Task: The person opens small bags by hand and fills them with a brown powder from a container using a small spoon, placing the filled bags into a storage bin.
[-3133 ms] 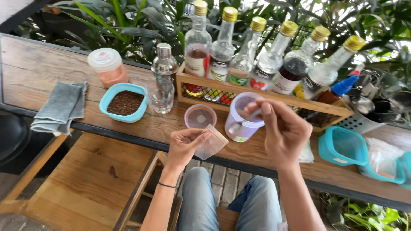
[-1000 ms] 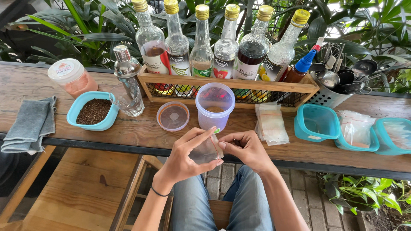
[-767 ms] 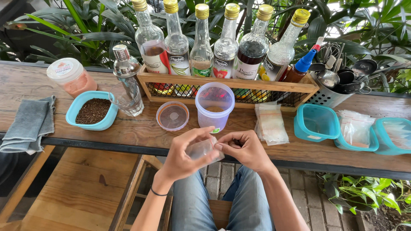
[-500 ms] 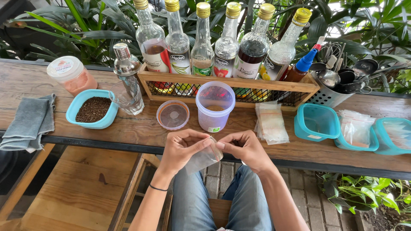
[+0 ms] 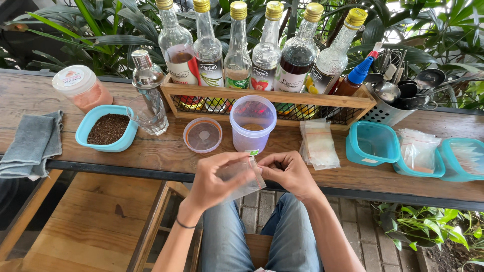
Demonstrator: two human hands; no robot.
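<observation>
Small clear bag (image 5: pixel 242 176) off table edge (image 5: pixel 151 168)

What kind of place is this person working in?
Probably an outdoor drinks counter or small cafe bar. A wooden crate holds a row of syrup bottles, a holder of spoons stands beside it, and plants grow right behind. Both hands hold a small clear bag.

Clear sachet stack (image 5: pixel 319 145) beside purple tub (image 5: pixel 252 123); white-labelled bottles (image 5: pixel 237 45) behind.

Bare forearms, thin dark band (image 5: pixel 184 224) at the left wrist, blue jeans (image 5: pixel 262 236).
</observation>
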